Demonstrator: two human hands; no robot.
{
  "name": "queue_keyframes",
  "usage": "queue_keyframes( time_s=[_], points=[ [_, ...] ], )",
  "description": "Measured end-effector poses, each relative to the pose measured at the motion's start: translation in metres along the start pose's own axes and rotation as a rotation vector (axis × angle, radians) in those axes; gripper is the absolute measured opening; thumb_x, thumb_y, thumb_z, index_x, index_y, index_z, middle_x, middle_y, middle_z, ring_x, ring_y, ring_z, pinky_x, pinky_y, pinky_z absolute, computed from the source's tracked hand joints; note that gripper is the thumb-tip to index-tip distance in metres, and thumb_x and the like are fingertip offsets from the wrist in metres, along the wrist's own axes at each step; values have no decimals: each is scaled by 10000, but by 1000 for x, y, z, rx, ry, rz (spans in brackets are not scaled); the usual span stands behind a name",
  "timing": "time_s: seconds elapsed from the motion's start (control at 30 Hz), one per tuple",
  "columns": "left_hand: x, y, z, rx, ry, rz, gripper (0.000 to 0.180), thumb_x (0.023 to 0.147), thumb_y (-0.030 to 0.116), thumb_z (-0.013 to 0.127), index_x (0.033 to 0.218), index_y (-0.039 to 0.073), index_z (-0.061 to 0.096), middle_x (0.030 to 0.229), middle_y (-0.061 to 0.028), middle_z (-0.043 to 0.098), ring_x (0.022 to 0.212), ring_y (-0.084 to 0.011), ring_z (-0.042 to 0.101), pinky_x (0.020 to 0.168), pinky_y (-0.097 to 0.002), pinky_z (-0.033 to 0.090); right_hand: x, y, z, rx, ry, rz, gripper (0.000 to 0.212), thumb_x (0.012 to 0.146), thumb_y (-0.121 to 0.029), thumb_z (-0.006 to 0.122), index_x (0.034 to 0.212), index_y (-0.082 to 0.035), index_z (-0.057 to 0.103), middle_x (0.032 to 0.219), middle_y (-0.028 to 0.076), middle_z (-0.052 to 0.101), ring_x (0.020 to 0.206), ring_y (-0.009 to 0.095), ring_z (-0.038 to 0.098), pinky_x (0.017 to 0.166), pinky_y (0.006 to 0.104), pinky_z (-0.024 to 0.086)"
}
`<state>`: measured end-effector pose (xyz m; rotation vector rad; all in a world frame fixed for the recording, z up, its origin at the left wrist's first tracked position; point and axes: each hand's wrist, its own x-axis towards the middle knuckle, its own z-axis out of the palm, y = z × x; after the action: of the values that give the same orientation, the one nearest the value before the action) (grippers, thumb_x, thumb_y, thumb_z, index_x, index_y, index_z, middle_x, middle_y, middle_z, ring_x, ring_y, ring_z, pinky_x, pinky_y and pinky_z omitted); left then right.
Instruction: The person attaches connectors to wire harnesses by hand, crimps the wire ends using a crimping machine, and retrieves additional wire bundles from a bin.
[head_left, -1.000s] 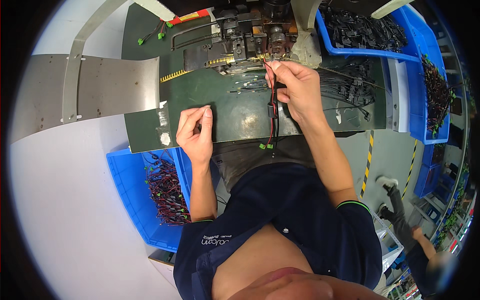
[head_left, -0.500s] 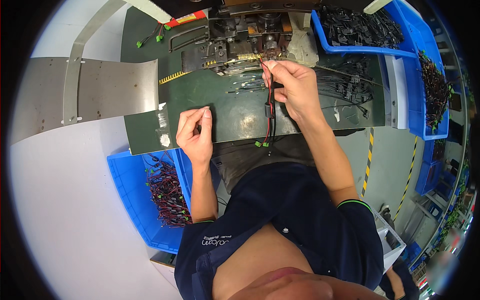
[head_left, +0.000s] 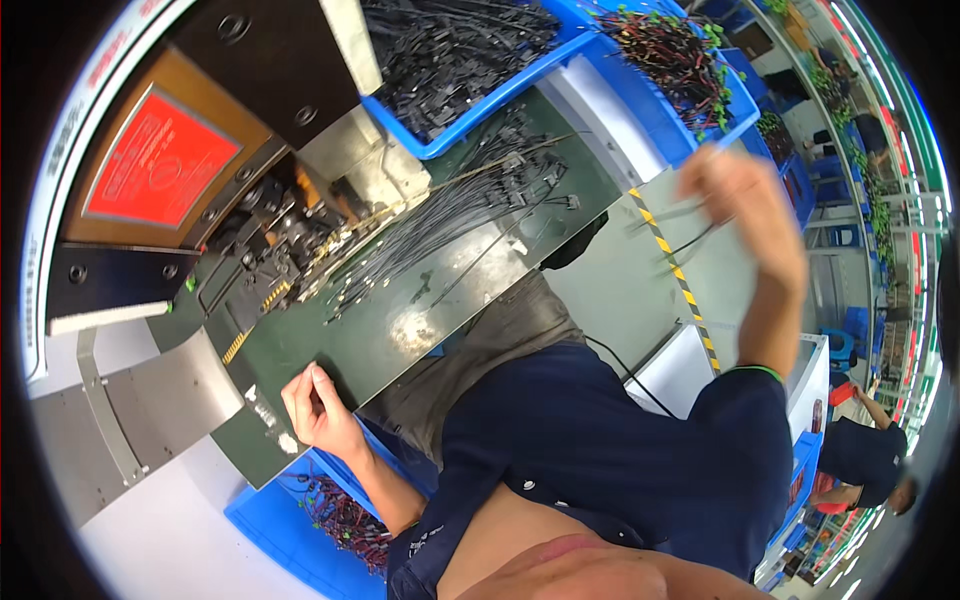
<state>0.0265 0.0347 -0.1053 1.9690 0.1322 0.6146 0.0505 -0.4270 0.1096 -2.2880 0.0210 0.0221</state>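
Note:
My right hand (head_left: 740, 200) is off to the right, past the workbench end and close to the blue bin of red-and-black wires. Motion smears its fingers, and blurred dark wire streaks (head_left: 690, 240) show just beside it; whether it grips them is unclear. Over the front left part of the green workbench (head_left: 300, 350), my left hand (head_left: 325, 415) is closed, thumb tip against the curled fingers, with nothing visible in it. A bundle of black wires (head_left: 440, 235) lies fanned across the bench, its thin ends toward the dark metal press (head_left: 290, 230).
A blue bin (head_left: 430, 150) of black cable parts stands behind the bench. Another blue bin (head_left: 750, 110) holds red-and-black wires with green connectors. A lower blue bin (head_left: 260, 520) sits beside my left arm. A metal chute (head_left: 180, 400) adjoins the bench's left. A co-worker (head_left: 865, 455) is farther right.
The view has turned to the right. My right hand has left the press with the red-and-black wire harness and swung out toward the right-hand bin. My left hand remains closed over the bench.

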Motion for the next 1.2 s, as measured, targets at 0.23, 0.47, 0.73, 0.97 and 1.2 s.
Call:
queue_keyframes(
  time_s=[0.23, 0.47, 0.73, 0.97, 1.2],
  points=[
    [0, 1, 2, 79, -18, 41, 96, 918, -18, 675, 993, -63, 713, 947, -101, 634, 784, -133, 583, 669, -253, 490, 89, 7, -136, -319, 660, -200, 475, 1067, -367, 428, 780, -52, 638, 650, 16, 567, 545, 69, 473, 510, 233, 373],
    [5, 1, 3, 150, -34, 66, 112, 947, 8, 650, 1013, -69, 698, 930, -82, 620, 831, -144, 579, 759, -270, 497, 100, 77, -118, -130, 635, -465, 368, 1053, -283, 475, 1260, 3, 579, 1074, 61, 679, 973, 113, 608, 877, 250, 474],
    [-2, 18, 25, 357, -45, 270, 151, 963, 75, 652, 1011, -60, 699, 858, -92, 587, 724, -167, 553, 628, -303, 487, 24, 405, -50, 1059, 1122, 290, 228, 956, -103, 509, 1030, 47, 665, 907, 134, 716, 815, 204, 695, 734, 309, 572],
    [-53, 92, 85, 475, -399, 623, 30, 870, -41, 691, 894, -26, 682, 812, -134, 636, 706, -262, 590, 648, -376, 496, 48, 508, -24, 695, 1200, 767, 393, 920, -80, 502, 1297, -7, 585, 1131, 185, 705, 1067, 317, 683, 865, 405, 572],
    [-100, 97, 134, 418, -848, 427, 91, 838, -40, 707, 927, -21, 708, 864, -157, 680, 752, -297, 660, 696, -372, 528, 34, 642, 35, 15, 657, 869, 416, 844, -100, 554, 1245, -76, 666, 1285, 208, 627, 1229, 352, 581, 1019, 406, 480]
  ],
)
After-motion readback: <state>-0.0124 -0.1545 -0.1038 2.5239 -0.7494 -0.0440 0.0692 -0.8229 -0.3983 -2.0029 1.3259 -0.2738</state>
